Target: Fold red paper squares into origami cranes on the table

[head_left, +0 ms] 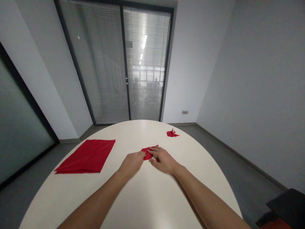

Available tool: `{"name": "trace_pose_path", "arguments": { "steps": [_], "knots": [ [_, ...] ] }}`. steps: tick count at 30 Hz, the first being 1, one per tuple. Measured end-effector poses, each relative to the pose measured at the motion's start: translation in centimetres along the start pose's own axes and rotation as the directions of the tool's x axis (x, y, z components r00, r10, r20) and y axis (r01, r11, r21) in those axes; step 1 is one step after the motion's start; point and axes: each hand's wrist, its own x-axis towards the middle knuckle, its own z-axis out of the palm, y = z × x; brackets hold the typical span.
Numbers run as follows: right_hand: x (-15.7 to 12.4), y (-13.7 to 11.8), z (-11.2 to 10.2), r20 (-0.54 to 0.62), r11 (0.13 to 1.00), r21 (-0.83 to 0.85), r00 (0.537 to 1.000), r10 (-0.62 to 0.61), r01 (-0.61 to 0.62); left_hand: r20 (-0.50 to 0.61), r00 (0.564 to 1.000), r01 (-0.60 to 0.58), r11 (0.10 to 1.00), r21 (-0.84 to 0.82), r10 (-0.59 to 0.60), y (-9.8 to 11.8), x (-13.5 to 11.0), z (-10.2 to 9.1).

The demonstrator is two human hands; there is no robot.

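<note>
Both hands meet at the middle of the white table (pixel 147 197), together on a small folded red paper (pixel 148 152). The left hand (pixel 132 163) curls its fingertips onto the paper's corner, pinching or pressing I cannot tell, while the right hand (pixel 163 160) lies flat on it, seemingly pinning it to the tabletop. A stack of red paper sheets (pixel 87 156) lies toward the table's left edge and a folded red paper figure (pixel 172 134) toward its far edge, both clear of the hands.

Even soft daylight, ceiling-light glare on blinds (pixel 143 47), wide-angle bending at edges
</note>
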Motion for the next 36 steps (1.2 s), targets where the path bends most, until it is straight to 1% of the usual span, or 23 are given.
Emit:
{"name": "trace_pose_path", "arguments": {
  "steps": [3, 6, 10, 14, 17, 21, 24, 26, 29, 33, 36],
  "knots": [
    [-0.1, -0.2, -0.1, 0.001, 1.000, 0.018, 1.000, -0.003, 0.003, -0.041, 0.999, -0.002, 1.000, 0.006, 0.002, -0.3, 0.0, 0.1],
    [-0.1, -0.4, -0.2, 0.006, 0.999, 0.052, 1.000, -0.005, 0.005, -0.075, 0.997, 0.001, 1.000, -0.025, -0.002, -0.7, -0.1, 0.4],
    [0.0, -0.6, -0.4, 0.006, 0.998, 0.067, 1.000, 0.011, -0.012, -0.123, 0.992, -0.004, 0.996, -0.092, -0.008, -1.1, -0.1, 0.8],
    [0.1, -0.2, -0.3, -0.030, 0.999, 0.049, 1.000, 0.010, -0.009, -0.157, 0.988, -0.022, 0.985, -0.172, -0.005, -1.4, 0.0, 1.1],
    [0.1, 0.3, -0.1, -0.053, 0.999, 0.046, 0.998, 0.025, -0.023, -0.160, 0.987, -0.039, 0.977, -0.210, 0.005, -1.4, 0.0, 1.1],
    [-0.1, 0.6, 0.1, -0.052, 0.995, 0.051, 0.995, 0.089, -0.086, -0.164, 0.986, -0.071, 0.972, -0.226, 0.034, -1.0, -0.3, 0.6],
    [-0.2, 0.6, 0.1, -0.042, 0.992, 0.058, 0.993, 0.115, -0.112, -0.180, 0.977, -0.155, 0.957, -0.246, 0.112, -0.6, -0.7, 0.2],
    [-0.3, 0.6, 0.1, -0.038, 0.987, 0.061, 0.988, 0.149, -0.146, -0.174, 0.973, -0.191, 0.948, -0.256, 0.149, -0.5, -0.9, 0.0],
    [-0.2, 0.6, 0.1, -0.030, 0.977, 0.068, 0.978, 0.204, -0.202, -0.160, 0.975, -0.191, 0.945, -0.264, 0.152, -0.5, -0.9, 0.0],
    [0.0, 0.4, -0.2, 0.001, 0.978, 0.055, 0.979, 0.202, -0.202, -0.169, 0.975, -0.182, 0.950, -0.255, 0.142, -0.6, -0.5, 0.5],
    [0.0, -0.2, -0.5, 0.013, 0.976, 0.026, 0.976, 0.216, -0.216, -0.171, 0.979, -0.153, 0.957, -0.247, 0.113, -0.8, -0.2, 0.8]
  ]
}}
